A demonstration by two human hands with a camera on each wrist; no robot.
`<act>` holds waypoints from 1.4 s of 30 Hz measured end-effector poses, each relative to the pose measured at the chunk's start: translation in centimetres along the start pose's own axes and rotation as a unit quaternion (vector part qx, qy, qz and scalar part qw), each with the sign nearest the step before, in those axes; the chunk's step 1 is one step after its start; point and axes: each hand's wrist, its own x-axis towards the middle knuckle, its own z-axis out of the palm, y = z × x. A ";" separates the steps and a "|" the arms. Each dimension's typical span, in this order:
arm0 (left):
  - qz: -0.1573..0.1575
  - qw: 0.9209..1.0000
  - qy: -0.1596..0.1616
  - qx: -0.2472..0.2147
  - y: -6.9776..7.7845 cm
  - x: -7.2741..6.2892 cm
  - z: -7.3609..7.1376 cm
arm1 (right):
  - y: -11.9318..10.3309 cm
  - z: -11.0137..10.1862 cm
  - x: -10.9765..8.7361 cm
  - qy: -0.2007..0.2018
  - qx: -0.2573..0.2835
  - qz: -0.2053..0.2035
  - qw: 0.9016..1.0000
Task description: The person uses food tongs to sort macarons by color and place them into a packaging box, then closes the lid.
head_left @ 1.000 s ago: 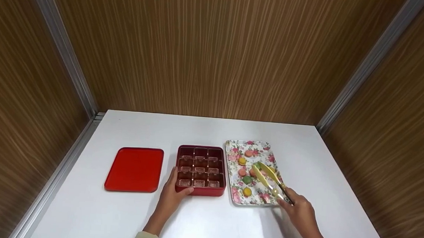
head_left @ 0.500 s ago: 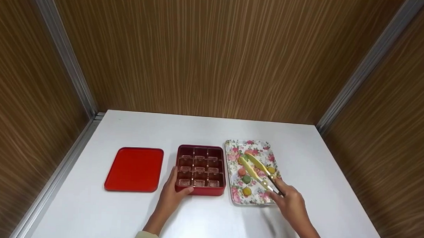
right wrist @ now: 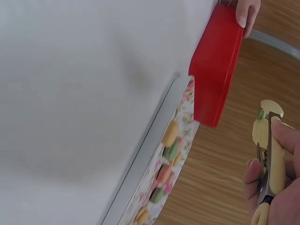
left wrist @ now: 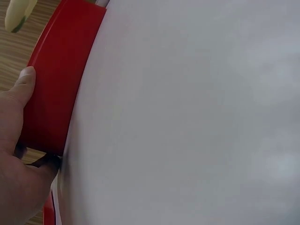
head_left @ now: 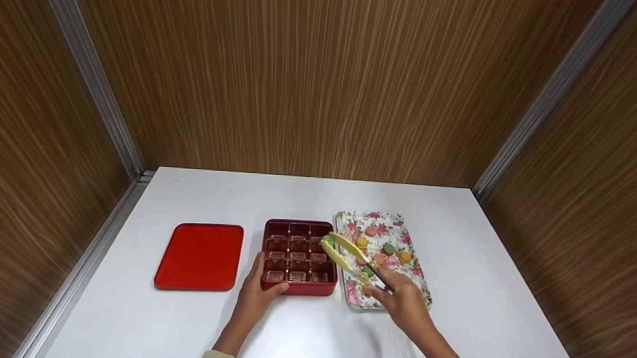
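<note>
While gripping yellow tongs [head_left: 350, 247] in the curled fingers of the right hand [head_left: 408, 305], holds a green macaron [head_left: 328, 240] between the tips, over the right side of a red divided box [head_left: 308, 289]; clasps its near left corner in the left hand [head_left: 254, 292], with a floral tray [head_left: 407, 236] of macarons [head_left: 405, 257] just right and a flat red square [head_left: 199, 257] farther left.

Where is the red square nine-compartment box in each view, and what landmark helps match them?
Head: the red square box, below centre.
Left wrist: the box, upper left.
Right wrist: the box, upper right.
Shared landmark: the left hand, gripping the box in each.
</note>
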 end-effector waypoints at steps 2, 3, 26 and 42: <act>0.003 1.000 0.000 0.000 0.0 0.0 -0.1 | -0.6 0.7 0.2 -0.004 0.003 -0.015 1.000; 0.005 1.000 0.001 0.000 0.0 0.0 -0.1 | -1.0 1.0 0.2 -0.009 0.005 -0.020 1.000; 0.006 1.000 0.004 0.010 0.1 -0.2 -0.1 | -3.6 5.4 0.0 -0.103 0.022 -0.078 0.991; 0.009 1.000 0.009 0.023 0.0 -0.1 0.0 | -3.9 6.3 -0.1 -0.118 0.019 -0.059 0.991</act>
